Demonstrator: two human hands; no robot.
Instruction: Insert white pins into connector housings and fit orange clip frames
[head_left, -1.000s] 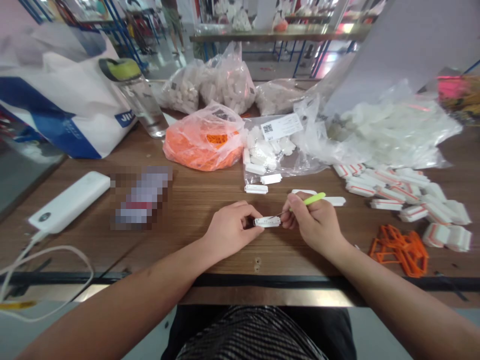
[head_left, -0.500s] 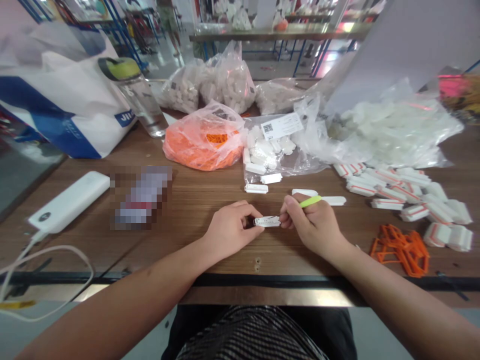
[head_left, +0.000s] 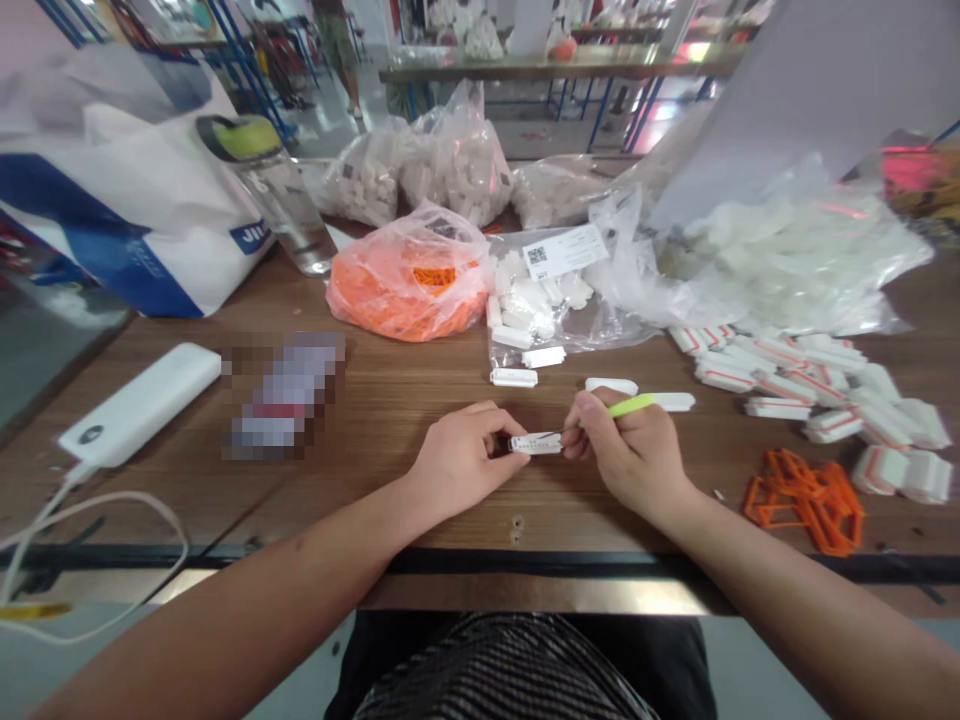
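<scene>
Near the table's front edge, a small white plastic housing point(head_left: 537, 443) with a row of slots is pinched at its left end by the closed fingers of my left hand point(head_left: 459, 458). My right hand point(head_left: 631, 447) is closed round a slim tool with a lime-green handle point(head_left: 632, 405). Its thin dark tip lies along the top of the housing's right end, where my fingertips are close by; whether they touch it I cannot tell. Beyond my hands lie two slotted white housings point(head_left: 514, 378) and two smooth white strips point(head_left: 673, 401), one partly behind my right hand.
White housings with orange edging point(head_left: 777, 408) are heaped at right, behind loose orange frames point(head_left: 806, 502). Farther back stand an orange-filled bag point(head_left: 409, 285), a clear bag of white parts point(head_left: 540, 290) and a water bottle point(head_left: 277, 200). A power bank point(head_left: 142, 400) with a cable lies left.
My right hand and the green-handled tool have shifted slightly right, and more of the thin tip shows over the housing. My left hand keeps its hold almost unmoved.
</scene>
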